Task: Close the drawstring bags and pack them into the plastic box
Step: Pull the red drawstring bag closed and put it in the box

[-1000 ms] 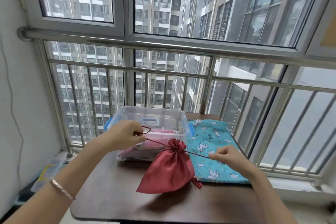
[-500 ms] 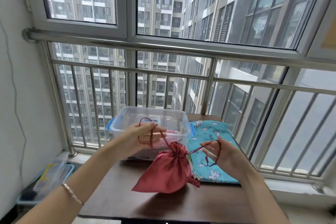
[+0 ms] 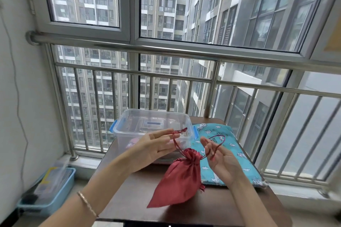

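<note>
The red drawstring bag lies tilted on the dark brown surface, with its gathered mouth lifted up between the two hands. Its dark red cord goes up to both sides. The left hand has its fingers nearly straight, and one loop of cord lies over their tips. The right hand is relaxed with the palm up, and the other loop hangs around its fingers. Just behind the left hand, and partly hidden by it, stands the clear plastic box with blue clips; something pink shows through its wall. A turquoise printed fabric bag lies flat beside the box, under the right hand. Behind both is a steel railing. A blue tray stands on the floor on the left.
</note>
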The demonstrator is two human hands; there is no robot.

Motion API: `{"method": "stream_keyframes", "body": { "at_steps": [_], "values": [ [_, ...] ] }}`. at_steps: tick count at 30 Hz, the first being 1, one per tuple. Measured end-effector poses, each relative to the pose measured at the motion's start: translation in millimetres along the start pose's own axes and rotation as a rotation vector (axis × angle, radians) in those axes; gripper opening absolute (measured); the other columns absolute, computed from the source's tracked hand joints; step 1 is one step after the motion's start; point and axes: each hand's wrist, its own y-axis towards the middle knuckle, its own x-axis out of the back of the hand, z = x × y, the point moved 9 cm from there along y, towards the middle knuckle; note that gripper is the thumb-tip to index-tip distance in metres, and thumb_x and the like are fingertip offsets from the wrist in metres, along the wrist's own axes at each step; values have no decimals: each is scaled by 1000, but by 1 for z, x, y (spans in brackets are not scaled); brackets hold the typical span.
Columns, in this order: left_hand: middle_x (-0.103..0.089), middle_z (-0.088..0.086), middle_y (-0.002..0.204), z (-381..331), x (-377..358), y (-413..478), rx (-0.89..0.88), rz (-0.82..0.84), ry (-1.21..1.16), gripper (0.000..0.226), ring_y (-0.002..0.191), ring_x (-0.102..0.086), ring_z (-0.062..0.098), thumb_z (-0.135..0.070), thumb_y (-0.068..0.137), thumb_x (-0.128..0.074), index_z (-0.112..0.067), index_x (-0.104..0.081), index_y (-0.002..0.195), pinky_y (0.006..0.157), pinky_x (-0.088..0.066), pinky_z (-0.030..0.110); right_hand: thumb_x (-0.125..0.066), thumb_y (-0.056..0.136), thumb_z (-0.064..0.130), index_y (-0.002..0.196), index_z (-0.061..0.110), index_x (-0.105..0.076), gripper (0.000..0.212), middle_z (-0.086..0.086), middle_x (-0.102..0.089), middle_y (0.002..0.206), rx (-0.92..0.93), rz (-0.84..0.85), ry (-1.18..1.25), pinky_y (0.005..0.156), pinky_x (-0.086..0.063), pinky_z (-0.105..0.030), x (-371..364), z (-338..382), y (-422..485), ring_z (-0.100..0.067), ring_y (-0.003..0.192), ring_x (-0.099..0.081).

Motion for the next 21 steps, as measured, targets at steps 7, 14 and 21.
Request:
{"method": "stream_keyframes", "body": {
  "at_steps": [7,14,21],
  "values": [
    [-72,18,95,5,5,2,-50,-162,-15,45,79,-72,27,17,83,-56,3,-56,126,72,-60,31,-29,96,62,123,-17,-52,86,-25,-69,97,-148,-242,-187,42,-53,-21,19,-14,-6,-22,51,-63],
    [-71,19,91,5,3,8,-82,-165,-78,48,72,-71,24,20,85,-50,-3,-55,127,67,-60,32,-11,97,64,86,-15,-70,99,-12,-51,48,-331,-334,-497,25,-17,-10,34,-16,-5,-9,25,-27],
    [-70,24,96,-11,16,15,-132,-246,-98,47,72,-72,21,19,86,-51,-3,-53,127,65,-60,30,-25,97,32,99,-16,-66,63,-12,-50,56,-390,-389,-899,31,-23,-18,50,12,-6,-12,36,-31]
  ]
}}
